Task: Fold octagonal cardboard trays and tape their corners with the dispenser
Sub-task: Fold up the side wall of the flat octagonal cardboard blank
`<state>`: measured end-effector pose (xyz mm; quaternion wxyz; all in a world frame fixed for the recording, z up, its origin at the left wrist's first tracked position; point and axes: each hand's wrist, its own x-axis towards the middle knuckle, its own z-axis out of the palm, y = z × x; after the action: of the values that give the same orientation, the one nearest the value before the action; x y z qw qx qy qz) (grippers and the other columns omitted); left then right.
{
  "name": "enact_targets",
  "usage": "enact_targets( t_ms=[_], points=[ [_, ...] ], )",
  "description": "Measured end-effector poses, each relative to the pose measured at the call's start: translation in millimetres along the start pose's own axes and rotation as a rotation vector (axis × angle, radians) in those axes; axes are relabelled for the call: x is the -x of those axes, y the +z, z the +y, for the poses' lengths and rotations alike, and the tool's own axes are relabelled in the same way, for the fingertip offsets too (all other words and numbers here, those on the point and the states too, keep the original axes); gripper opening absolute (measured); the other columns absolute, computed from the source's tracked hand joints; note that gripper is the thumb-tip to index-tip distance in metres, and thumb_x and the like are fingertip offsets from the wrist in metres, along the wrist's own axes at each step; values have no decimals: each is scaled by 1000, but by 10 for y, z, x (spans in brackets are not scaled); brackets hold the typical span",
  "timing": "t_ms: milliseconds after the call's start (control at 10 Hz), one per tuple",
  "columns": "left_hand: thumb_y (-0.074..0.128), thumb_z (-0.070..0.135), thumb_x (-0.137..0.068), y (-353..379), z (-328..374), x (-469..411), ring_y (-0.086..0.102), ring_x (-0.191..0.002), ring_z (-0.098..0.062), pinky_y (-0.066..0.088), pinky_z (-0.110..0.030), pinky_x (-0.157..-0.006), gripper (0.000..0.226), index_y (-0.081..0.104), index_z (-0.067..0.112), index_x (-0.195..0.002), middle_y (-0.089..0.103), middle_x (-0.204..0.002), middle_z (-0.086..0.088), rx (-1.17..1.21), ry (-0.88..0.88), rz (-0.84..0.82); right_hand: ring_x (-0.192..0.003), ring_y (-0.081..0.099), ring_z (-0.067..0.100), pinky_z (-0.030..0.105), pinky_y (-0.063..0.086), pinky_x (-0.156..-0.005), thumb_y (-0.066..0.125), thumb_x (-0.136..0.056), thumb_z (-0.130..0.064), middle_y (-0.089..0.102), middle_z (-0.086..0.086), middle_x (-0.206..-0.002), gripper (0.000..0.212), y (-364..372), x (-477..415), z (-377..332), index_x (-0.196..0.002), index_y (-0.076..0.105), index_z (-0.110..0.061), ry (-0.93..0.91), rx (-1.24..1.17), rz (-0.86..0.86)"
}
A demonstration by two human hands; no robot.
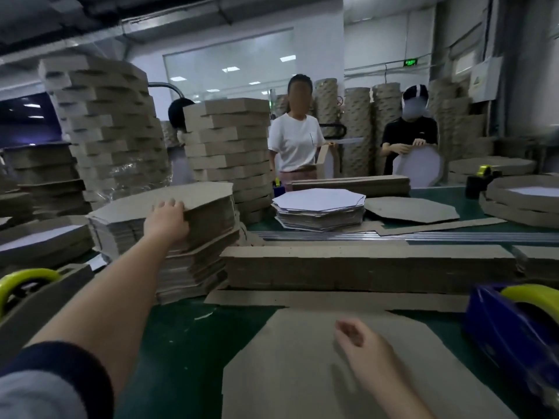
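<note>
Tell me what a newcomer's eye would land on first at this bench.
The towering stacks of folded trays at the back left stand out first. Nearer, the left hand lies over the top edge of a thick stack of flat blanks, while the right hand hovers open above a flat cardboard sheet at the front. A blue tape dispenser with a yellow roll sits at the right edge.

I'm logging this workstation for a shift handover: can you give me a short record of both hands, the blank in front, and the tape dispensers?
left hand: fingers hooked over the top edge of the stack of cardboard blanks
right hand: loosely curled, holding nothing, above the flat blank
flat blank: lies unfolded on the green table
blue dispenser: right of flat blank, untouched
grey dispenser: near left edge, untouched
</note>
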<state>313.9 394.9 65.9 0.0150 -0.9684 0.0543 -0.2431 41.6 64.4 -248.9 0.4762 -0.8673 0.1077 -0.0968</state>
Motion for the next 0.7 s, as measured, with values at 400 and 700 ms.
enact_targets(
  t_ms=[400,700],
  points=[
    [77,-2,-72,-694,710,1227,61,-94,-38,54,-44,-62,49,62,-2,-119,61,-109,-21,-83,679,558,-96,63,10,25,51,-83,56,-97,-34,66,-7,-107,16,-449,-92,-1467,-110,63,-27,161,-187,95],
    [71,8,-88,-739,1314,3310,61,-117,-26,53,-42,-89,35,65,3,-123,65,-125,-10,389,1046,865,-99,70,26,38,56,-78,42,-84,-71,72,10,-114,68,-1722,570,-2292,-109,75,-17,-94,-1195,-35]
  ],
)
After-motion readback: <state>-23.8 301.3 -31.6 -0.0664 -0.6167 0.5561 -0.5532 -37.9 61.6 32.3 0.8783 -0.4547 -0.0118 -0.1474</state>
